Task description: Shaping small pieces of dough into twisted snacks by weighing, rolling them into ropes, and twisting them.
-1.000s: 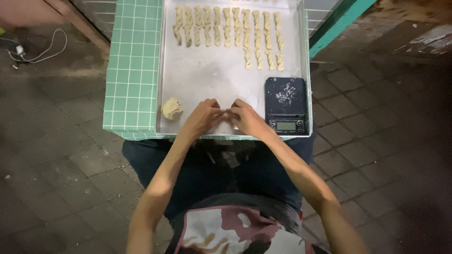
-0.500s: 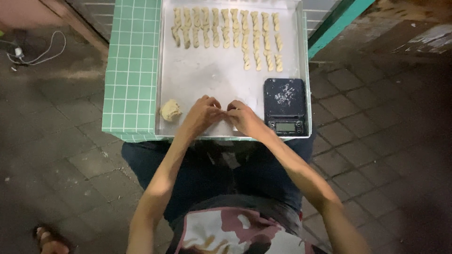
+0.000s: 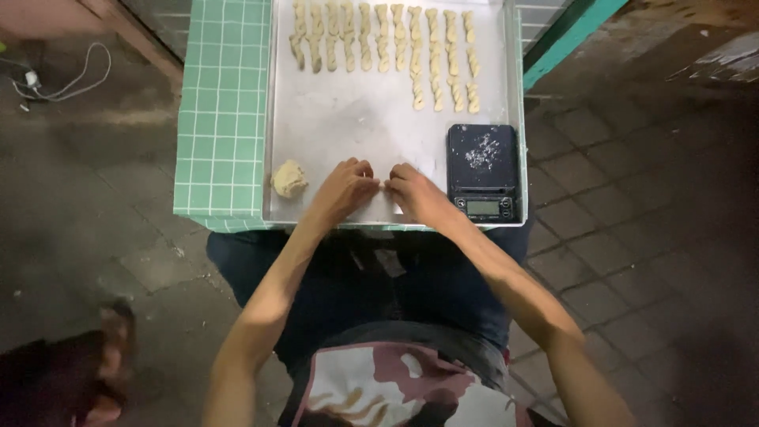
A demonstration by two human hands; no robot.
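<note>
Hands (image 3: pixel 383 188) still together, dough hidden between

I'm sitting at a small table (image 3: pixel 221 119) topped with green square tiles and white grout, over a dim floor. On my right the ground (image 3: pixel 632 237) is dark brick paving; on my left, rough grey concrete (image 3: pixel 95 198). A white cable (image 3: pixel 67 79) lies curled there. A teal post (image 3: pixel 569 35) slants off behind.
</note>
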